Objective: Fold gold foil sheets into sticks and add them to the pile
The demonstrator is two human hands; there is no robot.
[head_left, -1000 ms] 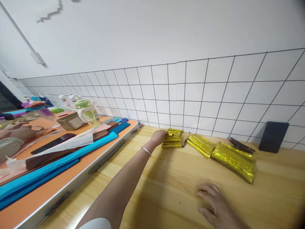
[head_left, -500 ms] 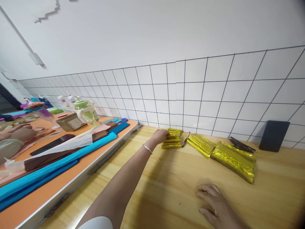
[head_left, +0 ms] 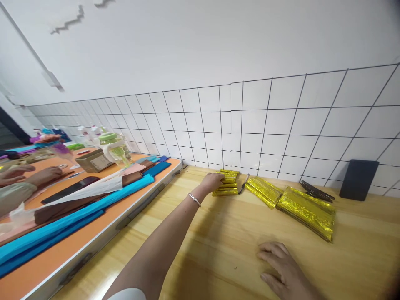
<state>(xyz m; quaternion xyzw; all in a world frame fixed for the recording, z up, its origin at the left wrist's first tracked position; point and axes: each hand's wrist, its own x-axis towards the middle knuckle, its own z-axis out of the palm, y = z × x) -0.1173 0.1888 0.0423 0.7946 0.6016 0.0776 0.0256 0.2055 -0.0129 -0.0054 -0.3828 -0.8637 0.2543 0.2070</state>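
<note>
My left hand [head_left: 212,181], with a bangle on the wrist, reaches far across the wooden table. Its fingers are bent down onto the left ends of several narrow gold foil strips [head_left: 229,188], folded or rolled and lying in a row. The fingertips are partly hidden behind the knuckles. Near the front, my right hand [head_left: 281,266] rests over the tabletop, fingers apart and holding nothing. Beyond it lie a smaller gold foil sheet stack [head_left: 264,191] and a larger gold foil stack [head_left: 308,212], with their edges meeting. A thin dark pen [head_left: 243,185] lies beside the strips.
A dark claw clip [head_left: 317,191] and a black phone-like slab [head_left: 358,179] are by the tiled wall. Left, a raised orange table [head_left: 131,208] holds blue paper [head_left: 125,191], a phone [head_left: 70,189], a cardboard box [head_left: 95,160] and a green-lidded bottle [head_left: 115,148]. Another person's hands [head_left: 46,175] work there.
My left hand has shifted very slightly to the right at the strips. My right hand stays put. The other person's hands have moved and show more clearly on the orange table.
</note>
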